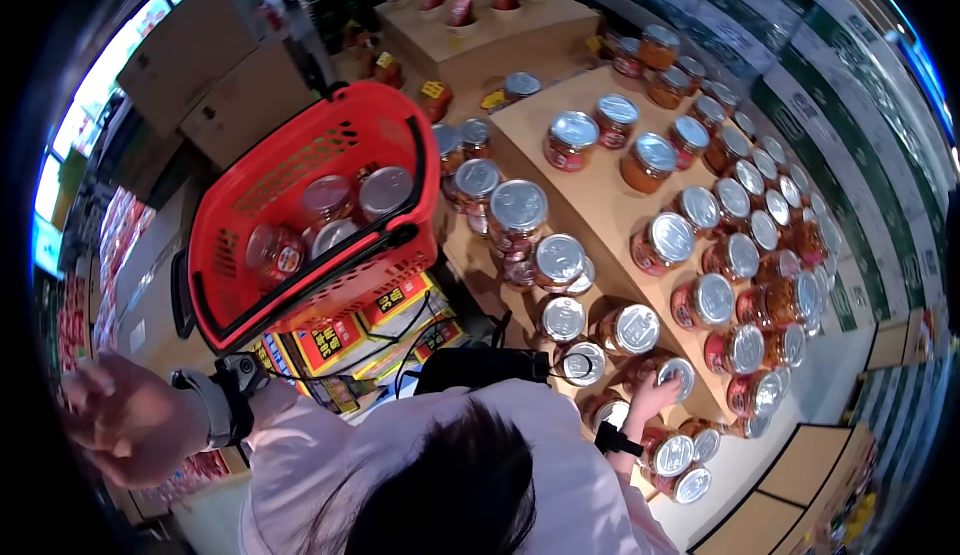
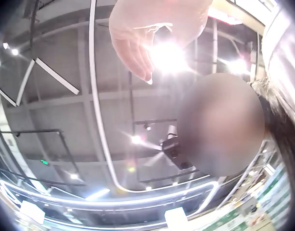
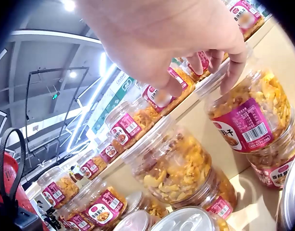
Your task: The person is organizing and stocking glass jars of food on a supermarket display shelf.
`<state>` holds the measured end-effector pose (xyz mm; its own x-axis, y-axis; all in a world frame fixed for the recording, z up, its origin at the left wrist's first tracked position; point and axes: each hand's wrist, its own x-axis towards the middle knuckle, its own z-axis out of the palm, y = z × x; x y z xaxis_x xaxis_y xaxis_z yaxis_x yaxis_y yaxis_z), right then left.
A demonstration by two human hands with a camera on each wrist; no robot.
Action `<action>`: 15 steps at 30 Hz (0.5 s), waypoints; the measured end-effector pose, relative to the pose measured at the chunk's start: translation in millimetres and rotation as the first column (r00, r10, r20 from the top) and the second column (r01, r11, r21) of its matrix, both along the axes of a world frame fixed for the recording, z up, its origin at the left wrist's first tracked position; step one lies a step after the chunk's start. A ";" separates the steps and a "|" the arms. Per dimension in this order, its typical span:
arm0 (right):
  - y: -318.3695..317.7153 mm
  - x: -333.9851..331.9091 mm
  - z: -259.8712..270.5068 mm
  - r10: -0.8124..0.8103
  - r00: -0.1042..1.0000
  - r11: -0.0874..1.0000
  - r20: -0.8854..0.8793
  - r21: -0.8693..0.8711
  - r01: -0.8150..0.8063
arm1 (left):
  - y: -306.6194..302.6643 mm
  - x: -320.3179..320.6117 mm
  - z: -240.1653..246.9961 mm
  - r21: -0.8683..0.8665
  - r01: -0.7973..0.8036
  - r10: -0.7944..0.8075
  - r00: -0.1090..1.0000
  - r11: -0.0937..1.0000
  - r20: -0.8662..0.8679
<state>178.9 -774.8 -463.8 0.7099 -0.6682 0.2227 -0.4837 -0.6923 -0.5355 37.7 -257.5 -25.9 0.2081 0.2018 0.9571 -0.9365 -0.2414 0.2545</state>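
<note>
My right hand (image 1: pixel 660 387) reaches down to a low step of the display, its fingers curled over the silver lid of a clear snack jar (image 1: pixel 676 373). In the right wrist view the fingertips (image 3: pixel 232 77) and thumb close round the lid of that pink-labelled jar (image 3: pixel 243 120). My left hand (image 1: pixel 100 415) is raised at the lower left, blurred, holding nothing. Seen from the left wrist, its fingers (image 2: pixel 135 53) hang relaxed against the ceiling lights. A red shopping basket (image 1: pixel 290 170) to the left holds several silver-lidded jars (image 1: pixel 385 190).
A stepped wooden display (image 1: pixel 600 195) carries rows of the same jars, with more beside my hand (image 3: pixel 171 168). Red and yellow cartons (image 1: pixel 370 320) lie under the basket. Cardboard boxes (image 1: pixel 215 75) stand behind it. Green-and-white flooring (image 1: pixel 850 155) runs along the right.
</note>
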 end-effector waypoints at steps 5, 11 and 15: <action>-4.0 3.0 7.8 0.064 0.998 0.997 -0.006 0.050 -0.064 | -8.8 -22.3 -44.0 0.092 -0.757 0.755 0.619 0.647 -0.217; -9.3 -1.2 11.2 0.138 0.990 0.990 -0.021 0.030 -0.137 | -8.7 -26.2 -83.2 0.480 -0.859 0.946 0.018 0.180 -0.323; -8.0 -4.5 5.0 0.153 0.988 0.988 -0.023 0.022 -0.152 | -18.1 11.9 -107.5 0.261 -0.623 0.615 0.458 0.737 -0.642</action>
<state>174.4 -782.8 -458.7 0.8090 -0.5557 0.1915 -0.3865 -0.7484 -0.5390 49.6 -275.6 -133.4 0.5760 0.5454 0.6089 -0.1173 -0.6820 0.7219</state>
